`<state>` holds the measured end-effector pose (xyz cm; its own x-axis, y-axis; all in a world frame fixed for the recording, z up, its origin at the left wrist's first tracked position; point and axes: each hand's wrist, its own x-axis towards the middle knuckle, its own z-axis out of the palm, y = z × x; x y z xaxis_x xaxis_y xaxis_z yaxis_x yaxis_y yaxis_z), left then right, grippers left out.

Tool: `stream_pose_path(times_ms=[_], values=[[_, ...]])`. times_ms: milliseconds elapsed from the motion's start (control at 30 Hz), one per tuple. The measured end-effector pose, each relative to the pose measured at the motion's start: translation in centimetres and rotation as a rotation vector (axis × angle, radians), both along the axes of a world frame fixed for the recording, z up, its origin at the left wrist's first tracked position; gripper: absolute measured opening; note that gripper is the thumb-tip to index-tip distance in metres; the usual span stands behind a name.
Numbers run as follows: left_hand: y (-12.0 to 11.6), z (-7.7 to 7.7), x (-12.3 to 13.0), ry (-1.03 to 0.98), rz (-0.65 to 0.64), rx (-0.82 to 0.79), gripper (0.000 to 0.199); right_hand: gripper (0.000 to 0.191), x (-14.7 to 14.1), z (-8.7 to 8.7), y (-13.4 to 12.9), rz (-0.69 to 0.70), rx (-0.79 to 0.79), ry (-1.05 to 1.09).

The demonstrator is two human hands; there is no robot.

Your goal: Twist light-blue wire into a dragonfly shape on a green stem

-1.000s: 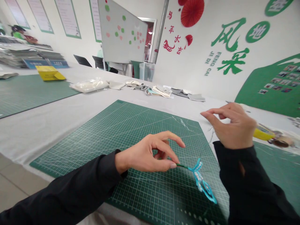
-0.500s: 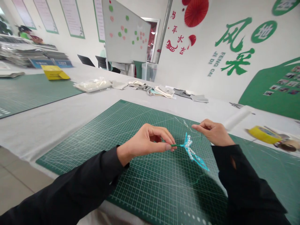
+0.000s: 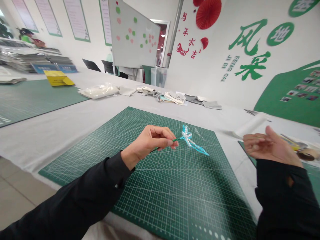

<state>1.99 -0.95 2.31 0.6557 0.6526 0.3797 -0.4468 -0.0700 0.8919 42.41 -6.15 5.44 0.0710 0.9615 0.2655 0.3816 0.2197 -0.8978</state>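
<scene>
Pinched between the thumb and fingers of my left hand (image 3: 158,141) is the green stem of a small craft flower (image 3: 189,138). Its light-blue looped petals carry rows of white pearl-like beads, and one long petal points down to the right. The flower hangs above the green cutting mat (image 3: 150,186), casting a shadow with my hands. Off to the right, beyond the mat's edge, my right hand (image 3: 271,146) is raised with its thumb standing apart from loosely bent fingers. I see nothing held in it.
A second cutting mat (image 3: 37,100) lies at left with a yellow card (image 3: 58,78) on it. Plastic-wrapped material (image 3: 100,90) and folded cloth pieces (image 3: 175,97) line the table's far side. A tape roll (image 3: 308,154) lies behind my right hand. Someone (image 3: 30,37) sits far left.
My right hand has swung right, away from the flower, and its thumb has parted from the fingers. My left hand has moved the flower slightly up and left.
</scene>
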Motion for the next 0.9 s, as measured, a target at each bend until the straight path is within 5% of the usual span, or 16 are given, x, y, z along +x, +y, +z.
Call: stream_pose_path(times_ms=[100,200,300,367,467,567,667,800,900], values=[[0.2,0.0,0.0,0.007,0.015,-0.022,0.006,0.051,-0.6,-0.9,0.7,-0.135,0.082,-0.143],[-0.1,0.1,0.3,0.03,0.004,-0.028,0.007,0.027,-3.5,-1.5,1.0,-0.605,-0.072,-0.572],[-0.4,0.1,0.4,0.026,-0.016,-0.045,0.007,0.046,-7.4,-0.5,0.2,-0.876,-0.035,-0.807],[-0.4,-0.1,0.5,0.013,-0.034,-0.06,0.006,0.041,-9.9,0.6,-0.3,-0.771,0.051,-0.825],[-0.5,-0.2,0.4,0.009,-0.053,-0.071,0.006,0.042,-13.6,1.7,-0.5,-0.403,0.015,-0.415],[-0.6,-0.1,0.4,0.02,-0.054,-0.077,0.008,0.047,-17.1,1.1,-0.1,0.08,-0.083,-0.129],[-0.7,0.0,0.4,0.019,-0.05,-0.095,0.008,0.052,-19.7,-0.2,0.1,0.374,-0.206,0.039],[-0.7,-0.1,0.5,-0.006,-0.032,-0.119,0.006,0.054,-20.6,-1.2,0.1,0.55,-0.27,0.128],[-0.6,-0.1,0.5,-0.03,-0.014,-0.124,0.007,0.035,-20.1,-1.4,0.2,0.542,-0.225,0.08]])
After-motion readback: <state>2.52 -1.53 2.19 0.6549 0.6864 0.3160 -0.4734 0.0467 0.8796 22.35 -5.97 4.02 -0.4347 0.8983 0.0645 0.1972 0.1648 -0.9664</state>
